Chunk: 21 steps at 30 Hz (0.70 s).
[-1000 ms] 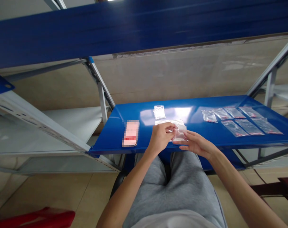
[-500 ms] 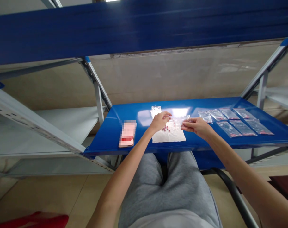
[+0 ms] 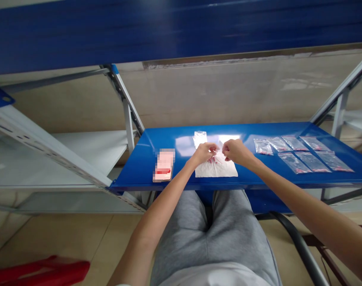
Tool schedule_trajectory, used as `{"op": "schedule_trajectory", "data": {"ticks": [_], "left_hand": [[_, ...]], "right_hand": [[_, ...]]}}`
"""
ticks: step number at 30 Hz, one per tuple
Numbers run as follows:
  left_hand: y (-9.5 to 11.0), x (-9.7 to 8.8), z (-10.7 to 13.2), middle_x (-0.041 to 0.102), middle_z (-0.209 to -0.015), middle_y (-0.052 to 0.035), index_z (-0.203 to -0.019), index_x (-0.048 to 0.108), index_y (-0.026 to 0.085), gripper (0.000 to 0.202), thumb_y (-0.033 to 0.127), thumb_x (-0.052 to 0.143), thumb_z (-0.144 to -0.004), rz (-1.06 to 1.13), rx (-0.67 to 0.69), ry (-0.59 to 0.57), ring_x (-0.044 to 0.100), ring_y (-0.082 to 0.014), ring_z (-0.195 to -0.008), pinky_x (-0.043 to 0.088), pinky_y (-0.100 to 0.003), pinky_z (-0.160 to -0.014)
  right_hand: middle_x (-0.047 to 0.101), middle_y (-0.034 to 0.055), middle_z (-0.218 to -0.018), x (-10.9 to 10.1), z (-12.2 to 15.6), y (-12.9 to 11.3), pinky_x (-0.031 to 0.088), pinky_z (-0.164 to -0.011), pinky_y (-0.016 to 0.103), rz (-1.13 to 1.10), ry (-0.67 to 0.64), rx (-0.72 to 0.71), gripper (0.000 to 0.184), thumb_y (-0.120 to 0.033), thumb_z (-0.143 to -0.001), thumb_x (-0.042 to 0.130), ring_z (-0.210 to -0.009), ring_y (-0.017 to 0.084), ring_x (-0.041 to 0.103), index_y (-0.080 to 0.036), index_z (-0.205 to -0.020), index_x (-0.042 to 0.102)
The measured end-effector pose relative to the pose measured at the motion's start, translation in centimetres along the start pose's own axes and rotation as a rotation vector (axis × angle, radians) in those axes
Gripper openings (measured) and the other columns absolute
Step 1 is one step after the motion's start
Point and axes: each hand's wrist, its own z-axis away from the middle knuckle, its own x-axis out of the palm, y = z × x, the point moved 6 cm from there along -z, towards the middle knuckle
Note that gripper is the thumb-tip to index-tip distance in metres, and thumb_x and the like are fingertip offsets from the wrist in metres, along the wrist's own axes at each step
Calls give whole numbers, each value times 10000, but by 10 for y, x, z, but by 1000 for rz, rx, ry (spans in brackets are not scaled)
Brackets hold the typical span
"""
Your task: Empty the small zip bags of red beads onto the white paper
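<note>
Over a white cloth (image 3: 216,170), my left hand (image 3: 205,152) is closed, with thumb and fingertips pinched together. What it pinches is too small to make out. Close beside it on the right, my right hand (image 3: 237,151) is curled into a loose fist. A pale, see-through sliver of a small plastic bag (image 3: 219,146) shows between the two hands, at the right fingers. Small dark red beads (image 3: 211,160) lie on the cloth just below the left fingers, partly covered by them. A thin red line, perhaps a cord, shows near them.
On the blue shelf (image 3: 181,139), several clear bags with red contents (image 3: 310,162) lie in two rows at right. A flat stack of clear bags (image 3: 200,137) sits behind my left hand. At left lies a blurred-out phone (image 3: 163,165). A blue shelf beam (image 3: 181,31) spans overhead.
My right hand has moved left, close to the left hand, and turned into a fist. The plastic bag it held is now mostly hidden. The view has shifted slightly.
</note>
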Motion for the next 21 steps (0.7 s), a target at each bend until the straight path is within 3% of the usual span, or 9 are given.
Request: {"op": "schedule_trajectory", "data": {"ticks": [7,14,17,21], "left_hand": [[-3,2,0,651,-682,-4,-753,711,142,139,93,582,-749,-51,24,-13,542,-125,-652,455,-251,-676],[-3,1,1,641,-677,-10,-743,691,139,159,92,541,-713,-46,38,-23,526,-130,-635,428,-257,-647],[-4,1,0,605,-642,10,-735,672,144,165,78,525,-701,-44,43,-34,497,-122,-619,392,-247,-616],[-7,2,-2,505,-579,40,-637,568,156,143,52,489,-693,-41,58,-49,435,-107,-591,325,-246,-588]], "right_hand": [[727,109,-597,0,0,-15,482,-625,250,139,7,-48,251,-23,-804,536,-680,235,754,-138,-621,663],[733,93,-597,-2,-2,-15,491,-617,261,81,17,-46,131,-167,-850,635,-658,242,758,-128,-736,685],[712,65,-551,-3,1,-15,516,-656,265,24,3,-50,148,-253,-867,674,-642,244,763,-135,-779,682],[748,79,-637,-9,10,-13,519,-580,243,-80,19,8,186,-318,-919,645,-612,238,767,-138,-880,669]]}}
